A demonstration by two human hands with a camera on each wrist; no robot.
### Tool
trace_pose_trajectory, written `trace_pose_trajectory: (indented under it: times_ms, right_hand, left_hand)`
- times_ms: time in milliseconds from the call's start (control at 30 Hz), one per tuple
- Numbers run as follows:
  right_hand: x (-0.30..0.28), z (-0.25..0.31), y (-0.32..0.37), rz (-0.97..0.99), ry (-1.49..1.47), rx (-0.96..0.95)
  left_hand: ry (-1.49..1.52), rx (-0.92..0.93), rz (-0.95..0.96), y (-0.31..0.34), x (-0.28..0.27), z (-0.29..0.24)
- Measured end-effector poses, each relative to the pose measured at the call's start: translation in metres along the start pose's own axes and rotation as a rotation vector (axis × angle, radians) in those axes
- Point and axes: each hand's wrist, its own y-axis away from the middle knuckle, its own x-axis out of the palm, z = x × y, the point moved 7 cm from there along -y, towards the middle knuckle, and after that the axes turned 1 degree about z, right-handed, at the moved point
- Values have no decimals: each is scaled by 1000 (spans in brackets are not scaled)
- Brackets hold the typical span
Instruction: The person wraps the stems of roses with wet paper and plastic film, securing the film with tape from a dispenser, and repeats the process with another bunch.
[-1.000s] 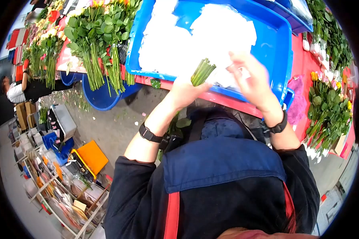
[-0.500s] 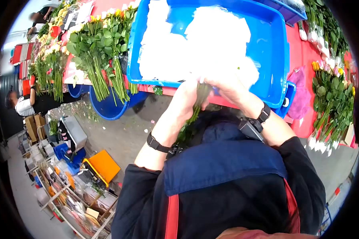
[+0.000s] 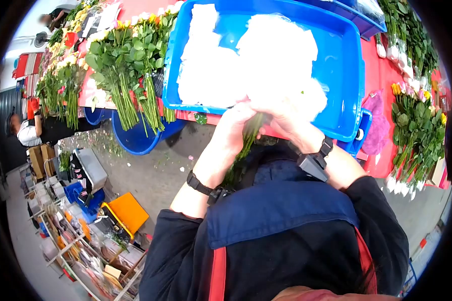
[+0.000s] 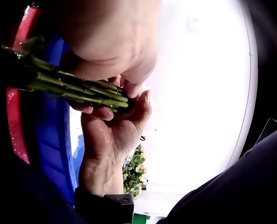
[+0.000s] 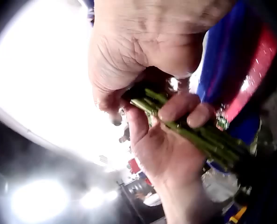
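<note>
A bundle of cut green flower stems (image 4: 78, 88) lies across my left hand (image 3: 234, 125), which grips it with the cut ends pointing up toward the tray. My right hand (image 3: 289, 123) curls around those cut ends, its thumb and fingers close against them in the left wrist view. The two hands meet at the near edge of a blue tray (image 3: 339, 83). Glaringly bright white material (image 3: 276, 55) fills much of that tray. Leaves at the bundle's lower end hang by my left forearm, and the blooms are hidden.
Leafy rose bunches (image 3: 120, 65) lie at the left on the red table (image 3: 374, 65), stems over its edge. More flowers (image 3: 417, 125) and a pink cloth (image 3: 376, 125) are at right. Blue tubs (image 3: 135, 138) stand below the table. Another person (image 3: 27, 128) is at far left.
My right hand came back from over the tray to the stem ends, joining the left hand. Over the last half second both hands stay together there with only small movement.
</note>
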Motion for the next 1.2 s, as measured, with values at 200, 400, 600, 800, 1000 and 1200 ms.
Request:
trace_pose_trajectory:
  times_ms: [200,400,600,800,1000,1200]
  right_hand:
    - [-2,-15,-19,-15,49,121]
    - [-23,18,-66,-105,573,-201]
    - [-41,4,-61,5,2015,-254]
    - [-32,31,-36,-200,1491,-272]
    - [4,2,-32,-166,750,-93]
    - [-6,-1,-33,-230,468,111]
  left_hand:
    - [-216,75,-117,2,-11,-9]
    - [-338,120,-321,13,-53,-43]
    - [-370,176,-368,22,-69,-77]
    - [-383,109,-291,24,-87,-82]
    - [-261,5,-66,27,-58,-67]
    - [-274,71,-104,30,-66,-72]
